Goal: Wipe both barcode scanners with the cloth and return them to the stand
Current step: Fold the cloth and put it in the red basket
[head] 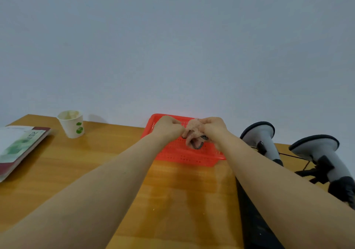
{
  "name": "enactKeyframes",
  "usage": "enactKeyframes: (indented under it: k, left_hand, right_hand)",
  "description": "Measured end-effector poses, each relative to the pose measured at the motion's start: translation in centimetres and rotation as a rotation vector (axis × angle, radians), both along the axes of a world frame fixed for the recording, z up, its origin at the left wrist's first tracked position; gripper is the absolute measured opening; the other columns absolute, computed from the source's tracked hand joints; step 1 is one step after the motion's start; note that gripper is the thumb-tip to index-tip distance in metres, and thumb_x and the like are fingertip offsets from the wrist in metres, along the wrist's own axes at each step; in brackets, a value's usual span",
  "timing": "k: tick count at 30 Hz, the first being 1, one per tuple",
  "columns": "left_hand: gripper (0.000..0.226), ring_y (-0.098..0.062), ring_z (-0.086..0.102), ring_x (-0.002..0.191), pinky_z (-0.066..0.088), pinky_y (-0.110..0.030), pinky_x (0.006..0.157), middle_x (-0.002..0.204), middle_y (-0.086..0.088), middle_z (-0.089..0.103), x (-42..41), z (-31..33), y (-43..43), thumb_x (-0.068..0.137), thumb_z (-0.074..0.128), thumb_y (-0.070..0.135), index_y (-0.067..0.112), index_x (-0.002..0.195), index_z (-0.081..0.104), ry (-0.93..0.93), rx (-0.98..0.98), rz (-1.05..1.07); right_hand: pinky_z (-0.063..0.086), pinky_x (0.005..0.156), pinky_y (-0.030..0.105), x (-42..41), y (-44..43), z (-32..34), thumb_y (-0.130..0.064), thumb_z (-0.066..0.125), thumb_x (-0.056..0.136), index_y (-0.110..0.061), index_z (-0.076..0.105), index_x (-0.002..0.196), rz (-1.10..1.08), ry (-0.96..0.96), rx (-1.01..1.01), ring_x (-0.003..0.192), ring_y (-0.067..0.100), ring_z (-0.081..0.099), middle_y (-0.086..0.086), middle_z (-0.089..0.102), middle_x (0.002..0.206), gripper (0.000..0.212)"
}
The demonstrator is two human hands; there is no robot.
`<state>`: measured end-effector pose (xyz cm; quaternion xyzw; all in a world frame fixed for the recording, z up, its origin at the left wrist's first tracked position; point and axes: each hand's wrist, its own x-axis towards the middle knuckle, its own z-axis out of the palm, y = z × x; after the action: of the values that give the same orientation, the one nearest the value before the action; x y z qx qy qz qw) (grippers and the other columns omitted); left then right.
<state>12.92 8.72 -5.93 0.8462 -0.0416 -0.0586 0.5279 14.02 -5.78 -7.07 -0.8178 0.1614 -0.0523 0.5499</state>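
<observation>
Both of my hands are raised over a red plastic basket [184, 157] at the back of the table. My left hand [169, 128] and my right hand [214, 128] pinch a fuzzy pale pink cloth [192, 130] between them. Something dark and speckled [200, 145] hangs under the cloth; I cannot tell what it is. Two grey barcode scanners with black rims stand to the right, heads up: the nearer to the basket [264, 142] and the outer one [324, 153]. Neither hand touches them.
A white paper cup [72, 124] with green marks stands at the back left of the wooden table [107, 164]. A booklet [18, 148] lies at the left edge. Black cables [305, 167] run behind the scanners. A dark strip [253, 221] runs under my right forearm.
</observation>
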Motion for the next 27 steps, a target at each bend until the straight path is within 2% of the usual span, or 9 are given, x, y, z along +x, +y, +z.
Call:
enactKeyframes:
  k: [3, 6, 9, 13, 16, 19, 21, 24, 27]
  left_hand:
    - [0.019, -0.006, 0.024, 0.059, 0.02, -0.02, 0.053, 0.071, 0.005, 0.033, 1.4, -1.0, 0.0, 0.08, 0.047, -0.001, 0.017, 0.08, 0.047, -0.014, 0.038, -0.006]
    - [0.019, -0.009, 0.034, 0.064, 0.029, -0.021, 0.055, 0.072, 0.004, 0.039, 1.7, -1.3, -0.4, 0.083, 0.049, 0.0, 0.018, 0.078, 0.053, -0.025, 0.042, 0.015]
    - [0.022, -0.016, 0.053, 0.087, 0.042, -0.025, 0.075, 0.088, 0.003, 0.056, 1.1, -1.2, -0.7, 0.086, 0.05, 0.001, 0.017, 0.086, 0.066, -0.046, 0.036, 0.013]
    - [0.038, -0.023, 0.053, 0.121, 0.042, -0.035, 0.103, 0.129, -0.009, 0.059, -0.9, -0.3, -1.5, 0.087, 0.052, 0.003, 0.008, 0.123, 0.062, -0.048, 0.005, 0.035]
    - [0.032, -0.025, 0.059, 0.11, 0.048, -0.04, 0.098, 0.116, -0.012, 0.064, -3.3, 0.2, -2.6, 0.084, 0.052, 0.002, 0.007, 0.112, 0.067, -0.013, -0.076, 0.02]
    - [0.016, -0.023, 0.057, 0.076, 0.052, -0.033, 0.075, 0.084, -0.013, 0.064, -6.5, 0.5, -4.0, 0.081, 0.051, 0.006, 0.011, 0.075, 0.065, 0.092, -0.165, -0.039]
    - [0.011, -0.024, 0.056, 0.072, 0.052, -0.032, 0.068, 0.086, -0.011, 0.061, -8.6, 0.3, -5.0, 0.082, 0.054, 0.015, 0.008, 0.086, 0.062, 0.167, -0.214, -0.045]
    - [0.05, -0.019, 0.051, 0.063, 0.052, -0.028, 0.057, 0.078, -0.004, 0.055, -11.3, -0.7, -6.5, 0.083, 0.055, 0.014, 0.0, 0.13, 0.045, 0.286, -0.243, -0.081]
    - [0.043, -0.027, 0.056, 0.09, 0.05, -0.034, 0.077, 0.104, -0.013, 0.056, -13.9, -2.1, -7.5, 0.084, 0.06, 0.006, 0.001, 0.125, 0.05, 0.27, -0.04, -0.187]
  right_hand:
    - [0.044, 0.065, 0.028, 1.6, 0.4, -1.3, -0.002, 0.048, 0.091, -0.007, 0.06, 0.112, 0.059, 0.076, -0.144, 0.083, 0.019, 0.055, 0.011, 0.06, 0.11, 0.025]
    - [0.047, 0.084, 0.033, 2.0, 0.4, -2.1, -0.009, 0.049, 0.092, -0.005, 0.059, 0.116, 0.14, 0.098, -0.425, 0.102, 0.028, 0.059, 0.014, 0.06, 0.119, 0.026]
    - [0.038, 0.091, 0.022, 1.3, 0.2, -1.5, -0.004, 0.043, 0.093, -0.004, 0.054, 0.125, 0.175, 0.035, -0.633, 0.12, 0.024, 0.052, 0.01, 0.054, 0.132, 0.034]
    - [0.039, 0.102, 0.031, -0.6, -0.5, 0.7, 0.0, 0.041, 0.091, -0.006, 0.061, 0.12, 0.183, -0.099, -0.667, 0.122, 0.023, 0.05, 0.01, 0.056, 0.131, 0.035]
    - [0.042, 0.098, 0.029, -3.1, -1.7, 2.6, -0.002, 0.043, 0.089, -0.01, 0.066, 0.111, 0.123, -0.206, -0.648, 0.116, 0.02, 0.055, 0.007, 0.062, 0.123, 0.033]
    - [0.039, 0.093, 0.023, -6.6, -3.6, 4.3, -0.004, 0.045, 0.09, -0.011, 0.067, 0.111, 0.039, -0.273, -0.62, 0.115, 0.017, 0.056, 0.003, 0.064, 0.121, 0.031]
    - [0.041, 0.094, 0.025, -9.6, -5.4, 5.2, -0.005, 0.044, 0.091, -0.012, 0.066, 0.111, -0.059, -0.311, -0.594, 0.114, 0.018, 0.056, 0.003, 0.064, 0.121, 0.031]
    - [0.041, 0.086, 0.025, -14.3, -8.1, 6.1, -0.005, 0.04, 0.09, -0.014, 0.064, 0.113, -0.221, -0.33, -0.597, 0.108, 0.018, 0.056, 0.002, 0.062, 0.121, 0.034]
    - [0.042, 0.067, 0.024, -18.7, -10.4, 6.1, -0.002, 0.039, 0.088, -0.013, 0.062, 0.11, -0.359, -0.318, -0.534, 0.085, 0.015, 0.055, 0.001, 0.061, 0.108, 0.033]
